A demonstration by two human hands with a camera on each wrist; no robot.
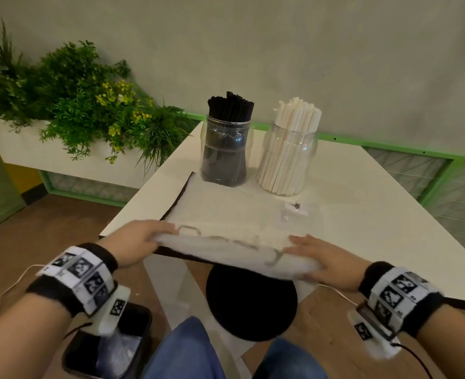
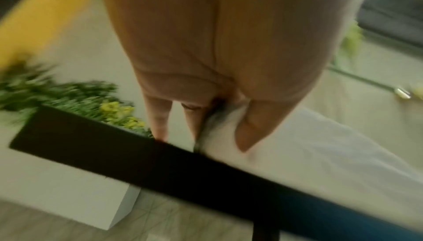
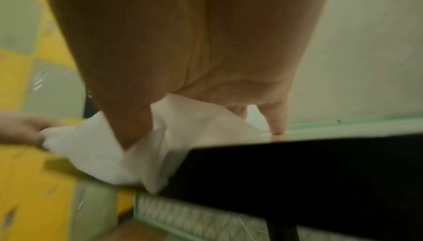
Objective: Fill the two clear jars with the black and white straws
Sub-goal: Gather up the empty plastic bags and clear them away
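Two clear jars stand side by side at the far middle of the white table (image 1: 376,214). The left jar (image 1: 224,160) is packed with black straws (image 1: 230,106), the right jar (image 1: 287,165) with white straws (image 1: 297,114). A flat white plastic bag (image 1: 225,214) lies in front of them, reaching the near table edge. My left hand (image 1: 141,242) grips the bag's near left corner and my right hand (image 1: 318,258) pinches its near right corner, thumbs underneath. The blurred wrist views show the left hand (image 2: 206,132) and the right hand (image 3: 201,127) on the white bag (image 3: 91,147).
A small clear packet (image 1: 294,210) lies on the table right of the bag. A black round stool (image 1: 250,305) sits under the near edge. A planter with green foliage (image 1: 70,105) stands to the left. A dark tray-like object (image 1: 108,348) rests on the floor.
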